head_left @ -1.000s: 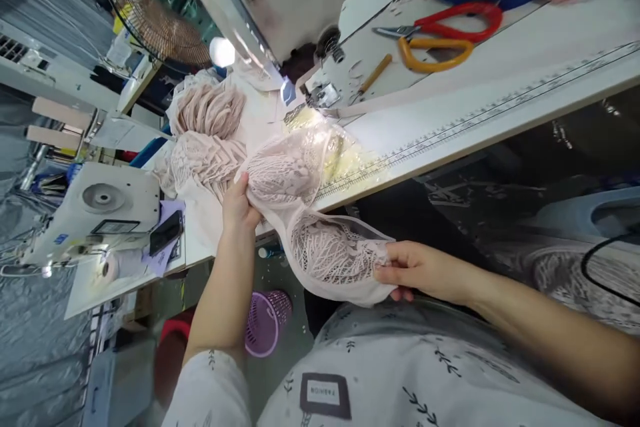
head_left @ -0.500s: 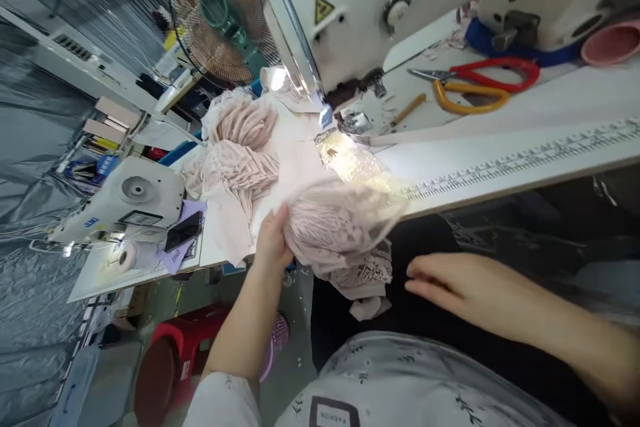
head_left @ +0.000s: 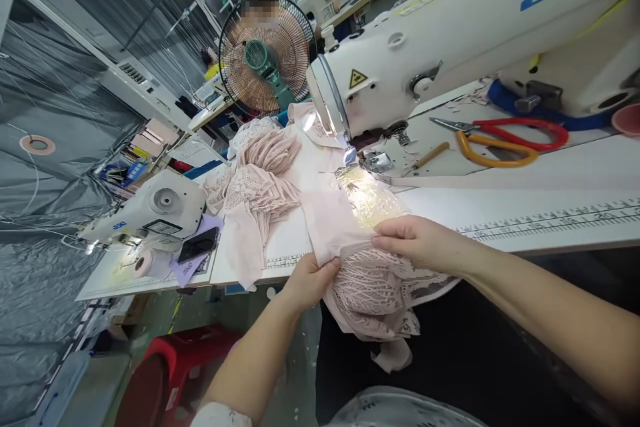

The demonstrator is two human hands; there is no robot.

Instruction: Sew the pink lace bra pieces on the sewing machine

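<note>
A pale pink lace garment (head_left: 370,287) hangs over the table's front edge onto the lap, its flat plain panel lying on the table before the sewing machine (head_left: 370,73). My left hand (head_left: 313,283) pinches the panel's left side, thumb on top. On the right side of the same cloth, my right hand (head_left: 405,240) is closed with its fingertips pressed together at the edge. Just beyond the right fingers lies a shiny, lit piece of clear film or tape (head_left: 367,197), close to the presser foot (head_left: 377,160).
Pink lace pieces (head_left: 265,187) are heaped left of the machine. Scissors with red and orange handles (head_left: 505,140) lie at the right, near a wooden-handled tool (head_left: 430,157). A phone (head_left: 199,245), a second machine (head_left: 160,203), a fan (head_left: 273,57) and a red stool (head_left: 175,360) stand left.
My right hand has come from above the lap onto the cloth and gripped it. The garment, blurred before, now lies flatter, and my left hand has shifted right and lower. The view has tilted up.
</note>
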